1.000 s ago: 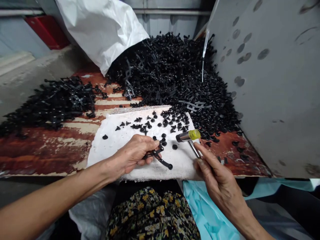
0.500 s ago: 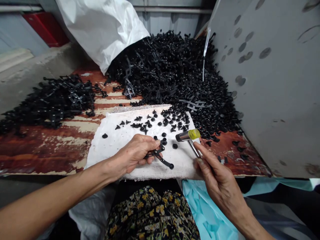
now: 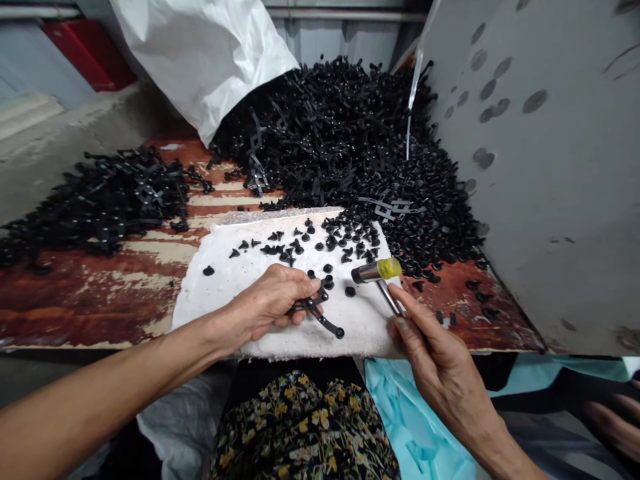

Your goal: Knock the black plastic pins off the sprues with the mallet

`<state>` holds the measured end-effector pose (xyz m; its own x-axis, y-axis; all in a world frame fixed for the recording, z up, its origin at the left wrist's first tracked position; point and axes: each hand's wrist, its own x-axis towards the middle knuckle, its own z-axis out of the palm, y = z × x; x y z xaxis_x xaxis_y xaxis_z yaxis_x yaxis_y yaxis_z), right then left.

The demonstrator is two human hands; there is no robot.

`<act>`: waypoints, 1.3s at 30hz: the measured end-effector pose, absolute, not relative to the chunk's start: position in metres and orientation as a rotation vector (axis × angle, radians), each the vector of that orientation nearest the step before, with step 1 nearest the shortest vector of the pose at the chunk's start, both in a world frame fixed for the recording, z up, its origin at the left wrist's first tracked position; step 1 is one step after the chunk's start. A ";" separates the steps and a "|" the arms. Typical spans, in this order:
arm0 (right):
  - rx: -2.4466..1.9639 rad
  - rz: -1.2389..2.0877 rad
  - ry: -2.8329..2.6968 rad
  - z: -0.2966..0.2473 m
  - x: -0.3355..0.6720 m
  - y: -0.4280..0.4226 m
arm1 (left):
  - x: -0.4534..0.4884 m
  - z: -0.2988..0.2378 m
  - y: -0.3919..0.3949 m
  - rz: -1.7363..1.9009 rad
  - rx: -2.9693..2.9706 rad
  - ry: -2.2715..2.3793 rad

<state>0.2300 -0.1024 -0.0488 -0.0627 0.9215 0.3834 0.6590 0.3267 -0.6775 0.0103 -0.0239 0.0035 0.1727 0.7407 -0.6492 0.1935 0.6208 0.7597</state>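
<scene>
My left hand [image 3: 274, 301] is closed on a black jointed linkage [image 3: 325, 322], one curved arm of which sticks out to the right and ends in a round tip. Its other end is partly hidden by my fingers. In my right hand [image 3: 440, 360] is a small mallet [image 3: 367, 273] with a metal head, one black face and one yellow face; it hovers just right of the linkage. Below both lies a white cloth pad [image 3: 215, 307]. Several small black flanged plugs [image 3: 350, 291] are scattered over the pad, some close to the linkage's upper end.
A big heap of black parts [image 3: 340, 133] fills the back, beside a white sack [image 3: 210, 60]. More linkages [image 3: 135, 200] are piled at left. A grey panel [image 3: 560, 173] stands at right. Another person's blurred hand [image 3: 617, 423] shows at the lower right edge.
My left hand and the linkage have shifted very slightly left. The mallet is nearly still. Another person's hand has appeared at the lower right edge.
</scene>
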 end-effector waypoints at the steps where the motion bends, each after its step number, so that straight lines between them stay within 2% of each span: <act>1: -1.405 0.411 -1.799 -0.049 0.230 -0.103 | 0.009 0.003 -0.021 0.446 0.887 1.365; 12: -1.347 0.396 -1.885 -0.046 0.228 -0.100 | 0.004 0.012 -0.001 0.255 1.077 1.282; 20: -1.144 0.343 -2.019 -0.013 0.215 -0.099 | -0.003 0.001 0.006 0.239 1.181 1.233; 27: -1.213 0.222 -2.208 -0.017 0.217 -0.092 | -0.009 -0.009 0.012 0.194 1.252 1.180; 39: -1.198 0.208 -2.119 -0.007 0.214 -0.096 | -0.006 0.001 0.008 0.173 1.330 1.220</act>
